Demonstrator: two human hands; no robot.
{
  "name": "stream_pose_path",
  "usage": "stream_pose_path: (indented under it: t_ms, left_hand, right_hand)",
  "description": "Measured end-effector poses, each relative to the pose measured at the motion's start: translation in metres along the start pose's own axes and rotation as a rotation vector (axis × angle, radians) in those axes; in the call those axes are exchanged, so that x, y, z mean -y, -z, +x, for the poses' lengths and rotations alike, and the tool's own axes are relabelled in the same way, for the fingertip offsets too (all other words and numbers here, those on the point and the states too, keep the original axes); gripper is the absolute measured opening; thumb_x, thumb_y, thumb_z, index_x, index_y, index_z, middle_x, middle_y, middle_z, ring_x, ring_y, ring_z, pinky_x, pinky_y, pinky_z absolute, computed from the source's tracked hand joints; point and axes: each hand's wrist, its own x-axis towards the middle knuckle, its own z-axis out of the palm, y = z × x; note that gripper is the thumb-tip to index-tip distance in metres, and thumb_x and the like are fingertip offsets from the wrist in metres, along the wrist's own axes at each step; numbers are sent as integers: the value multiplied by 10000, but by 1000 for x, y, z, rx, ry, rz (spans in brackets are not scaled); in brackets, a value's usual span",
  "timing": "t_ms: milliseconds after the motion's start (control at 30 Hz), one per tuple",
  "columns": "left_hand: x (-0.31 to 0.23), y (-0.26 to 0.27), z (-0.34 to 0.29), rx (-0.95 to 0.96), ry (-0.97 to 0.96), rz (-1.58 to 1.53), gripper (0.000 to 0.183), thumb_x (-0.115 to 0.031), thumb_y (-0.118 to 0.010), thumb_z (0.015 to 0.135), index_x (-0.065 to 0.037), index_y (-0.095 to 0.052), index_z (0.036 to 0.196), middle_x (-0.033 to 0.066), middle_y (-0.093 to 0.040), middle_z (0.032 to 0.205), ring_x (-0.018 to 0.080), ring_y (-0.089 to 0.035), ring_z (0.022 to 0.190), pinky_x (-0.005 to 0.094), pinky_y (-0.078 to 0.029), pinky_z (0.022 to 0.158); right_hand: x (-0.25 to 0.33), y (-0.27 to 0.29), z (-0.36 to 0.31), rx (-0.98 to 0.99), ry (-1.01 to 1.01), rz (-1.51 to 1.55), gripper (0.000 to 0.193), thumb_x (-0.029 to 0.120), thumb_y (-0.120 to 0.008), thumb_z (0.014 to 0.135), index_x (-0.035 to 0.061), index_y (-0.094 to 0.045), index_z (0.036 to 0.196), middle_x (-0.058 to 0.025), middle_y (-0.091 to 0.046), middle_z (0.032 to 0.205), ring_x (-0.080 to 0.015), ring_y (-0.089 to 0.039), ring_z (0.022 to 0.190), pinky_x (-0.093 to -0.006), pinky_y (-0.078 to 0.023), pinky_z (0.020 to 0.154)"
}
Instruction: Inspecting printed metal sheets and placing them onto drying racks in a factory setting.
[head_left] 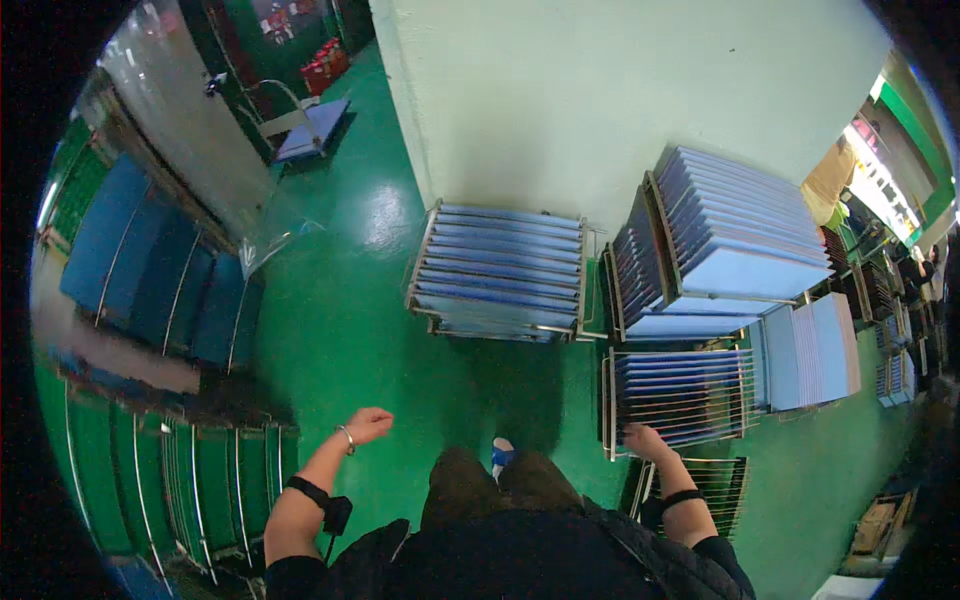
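My left hand point(370, 424) hangs over the green floor at left of my legs, a bracelet on its wrist. Its fingers are loosely closed, with nothing visible in them. In front of the near end of a low wire rack point(680, 400) on the right is my right hand point(645, 441), fingers curled in. No object shows in it, and it seems apart from the rack's bars. Thin blue panels stand on edge in that rack. Straight ahead, another rack point(583, 275) of blue panels point(500, 262) is against the pale wall.
A tall rack of light blue panels point(750, 265) stands ahead on the right, beside stacked boards point(808, 355). Dark blue panels point(130, 250) and wire racks point(190, 490) line the left. A platform trolley point(312, 130) is far left. Another person point(832, 180) shows far right.
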Motion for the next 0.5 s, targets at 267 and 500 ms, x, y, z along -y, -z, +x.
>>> stream_pose_path:
  t_ms: [267,500]
  left_hand:
    - [-57,102,172,31,-41,18,253,-237,-521,767,-32,-566,908,49,-598,782,130,-570,641,262,-449,577]
    - [-89,129,301,-250,-122,173,387,-339,-504,777,-49,-511,1033,91,-570,917,185,-543,827,296,-420,720]
  right_hand:
    - [82,81,137,-101,-122,224,307,203,-542,708,-3,-542,936,-155,-586,837,-246,-562,826,-306,-429,720]
    - [123,86,228,-123,-294,556,479,248,-542,764,-17,-404,1139,-151,-533,1010,-213,-520,909,-287,-410,760]
